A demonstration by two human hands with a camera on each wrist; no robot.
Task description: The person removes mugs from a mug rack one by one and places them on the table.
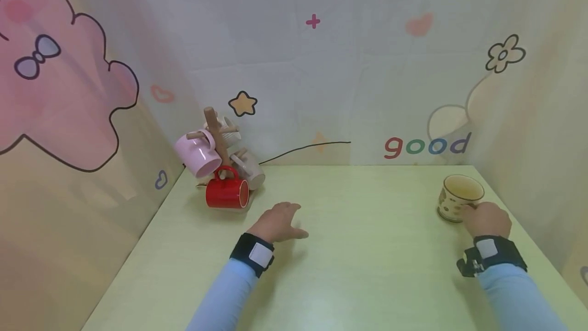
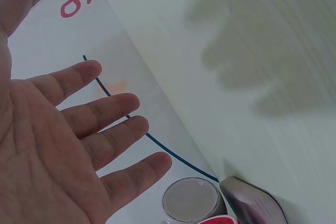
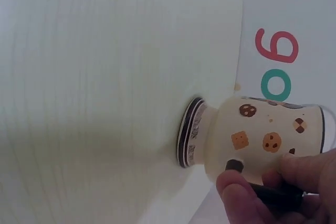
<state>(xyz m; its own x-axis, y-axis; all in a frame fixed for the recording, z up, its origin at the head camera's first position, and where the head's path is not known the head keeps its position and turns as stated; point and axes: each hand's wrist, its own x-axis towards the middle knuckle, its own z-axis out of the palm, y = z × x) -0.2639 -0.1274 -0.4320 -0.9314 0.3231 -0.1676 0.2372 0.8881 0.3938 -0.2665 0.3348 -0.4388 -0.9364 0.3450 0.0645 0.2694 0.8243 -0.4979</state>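
At the right of the table, a cream mug (image 1: 452, 202) stands upright, with cookie pictures and a dark-banded foot. My right hand (image 1: 488, 220) grips its dark handle (image 3: 275, 196), fingers curled round it in the right wrist view. My left hand (image 1: 277, 222) hovers over the table left of the middle, fingers spread and thumb apart, holding nothing. Nearest to it is a wooden mug tree (image 1: 215, 134). On its pegs hang a lilac mug (image 1: 197, 158), a red mug (image 1: 225, 194), a greyish-white mug (image 1: 252, 171) and, behind, a white mug (image 1: 231, 134).
The pale table (image 1: 358, 259) runs back to a printed cloth (image 1: 294, 75) that hangs as a backdrop. More cloth closes off both sides, close beside the cream mug on the right and the mug tree on the left.
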